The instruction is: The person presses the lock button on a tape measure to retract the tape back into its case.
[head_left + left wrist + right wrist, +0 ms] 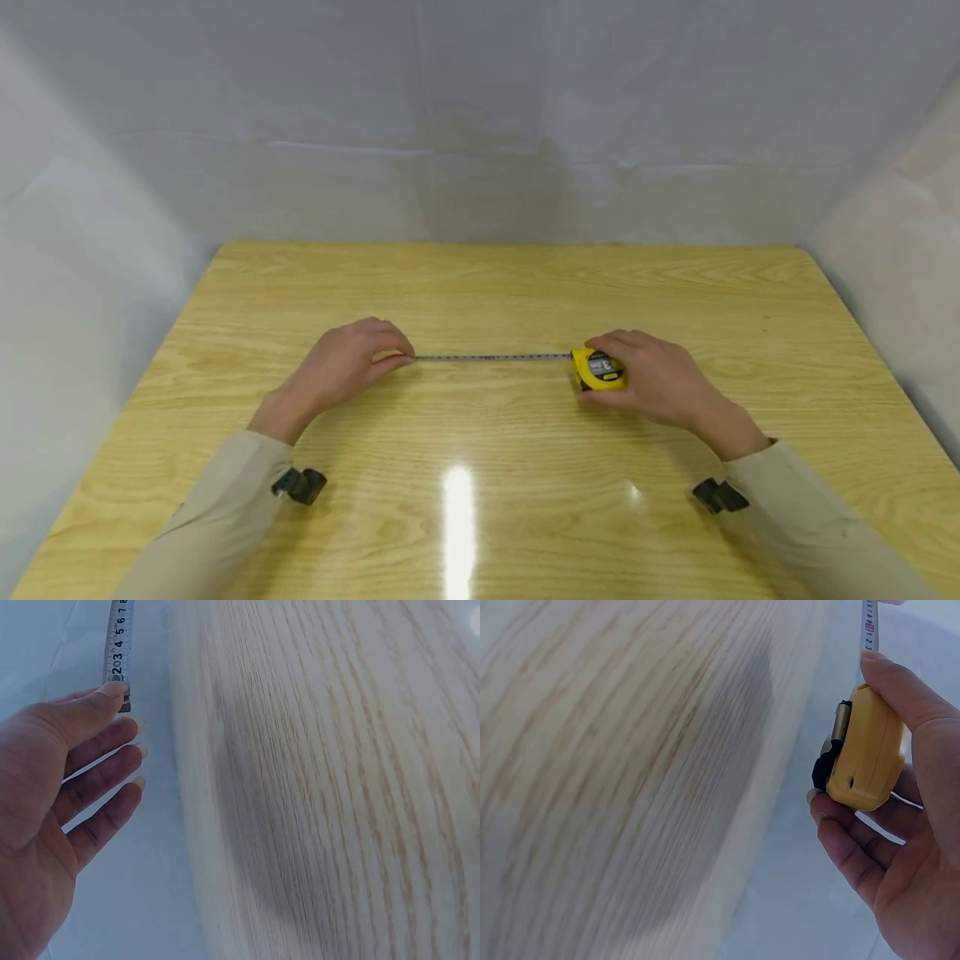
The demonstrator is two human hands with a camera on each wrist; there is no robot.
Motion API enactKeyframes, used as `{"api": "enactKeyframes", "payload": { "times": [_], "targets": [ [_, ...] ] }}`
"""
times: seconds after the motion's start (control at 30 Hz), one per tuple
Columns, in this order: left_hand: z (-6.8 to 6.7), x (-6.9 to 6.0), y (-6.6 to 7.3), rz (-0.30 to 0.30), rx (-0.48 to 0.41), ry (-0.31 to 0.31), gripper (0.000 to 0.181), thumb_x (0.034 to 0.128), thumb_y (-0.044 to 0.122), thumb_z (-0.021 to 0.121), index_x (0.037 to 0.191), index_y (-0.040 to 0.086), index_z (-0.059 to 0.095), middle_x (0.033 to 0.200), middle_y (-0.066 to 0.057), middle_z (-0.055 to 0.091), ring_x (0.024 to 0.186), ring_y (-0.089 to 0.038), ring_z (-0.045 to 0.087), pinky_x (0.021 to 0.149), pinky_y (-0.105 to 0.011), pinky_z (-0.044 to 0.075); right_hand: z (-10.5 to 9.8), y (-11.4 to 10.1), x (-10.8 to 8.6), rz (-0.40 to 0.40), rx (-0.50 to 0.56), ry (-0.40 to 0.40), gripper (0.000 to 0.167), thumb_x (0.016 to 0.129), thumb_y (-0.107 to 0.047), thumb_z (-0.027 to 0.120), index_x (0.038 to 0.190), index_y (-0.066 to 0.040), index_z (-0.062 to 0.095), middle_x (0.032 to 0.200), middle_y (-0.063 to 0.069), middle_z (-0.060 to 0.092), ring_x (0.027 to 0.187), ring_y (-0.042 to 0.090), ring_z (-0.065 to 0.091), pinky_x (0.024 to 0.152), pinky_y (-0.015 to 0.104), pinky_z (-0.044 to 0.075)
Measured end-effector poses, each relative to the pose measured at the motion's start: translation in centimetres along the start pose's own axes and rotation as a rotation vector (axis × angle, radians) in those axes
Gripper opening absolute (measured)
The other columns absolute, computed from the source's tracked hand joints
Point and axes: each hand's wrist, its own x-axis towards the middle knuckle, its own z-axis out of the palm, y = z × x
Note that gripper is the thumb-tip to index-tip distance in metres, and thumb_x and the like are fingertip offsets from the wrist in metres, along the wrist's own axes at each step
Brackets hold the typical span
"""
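A yellow and black tape measure (600, 371) is held above the table by my right hand (663, 379), its fingers and thumb around the case. The metal blade (491, 358) runs out from the case to the left in a straight, roughly level line. At its free end my left hand (348, 362) pinches the tip between thumb and forefinger. In the left wrist view the low numbers on the blade (118, 645) show just beyond the thumb, and the other fingers are loosely bent. The right wrist view shows the case (866, 750) edge-on, with the thumb near the blade's outlet.
Both hands are over a light wood-grain table (375, 517) with rounded far corners. Pale sheeting (487, 192) stands behind the table and along both sides. Small black devices, one on the left cuff (300, 486) and one on the right cuff (720, 496), sit at the wrists.
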Motion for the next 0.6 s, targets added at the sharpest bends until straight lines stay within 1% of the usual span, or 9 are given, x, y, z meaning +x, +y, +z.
{"api": "enactKeyframes", "payload": {
  "times": [0.33,0.6],
  "targets": [
    [0.05,0.22,0.17,0.026,-0.012,0.019,0.009,0.0874,0.018,0.072,0.096,0.016,0.074,0.097,0.003,0.067,0.091,-0.018,0.062,0.075,-0.039,0.053,0.11,-0.58,0.28,-0.017,-0.001,0.002,0.072,0.075,-0.057,0.075,0.128,-0.009,0.060,0.121,0.010,0.061,0.102,0.026,0.060,0.073,0.042,0.053],
    [-0.03,0.23,0.38,0.019,-0.009,0.016,0.008,0.0872,0.018,0.072,0.095,0.015,0.074,0.096,0.003,0.068,0.090,-0.018,0.062,0.074,-0.038,0.053,0.38,-0.95,0.52,-0.025,0.007,0.004,0.073,0.075,-0.058,0.074,0.128,-0.009,0.060,0.121,0.010,0.060,0.102,0.026,0.061,0.073,0.042,0.053]
  ]
}}
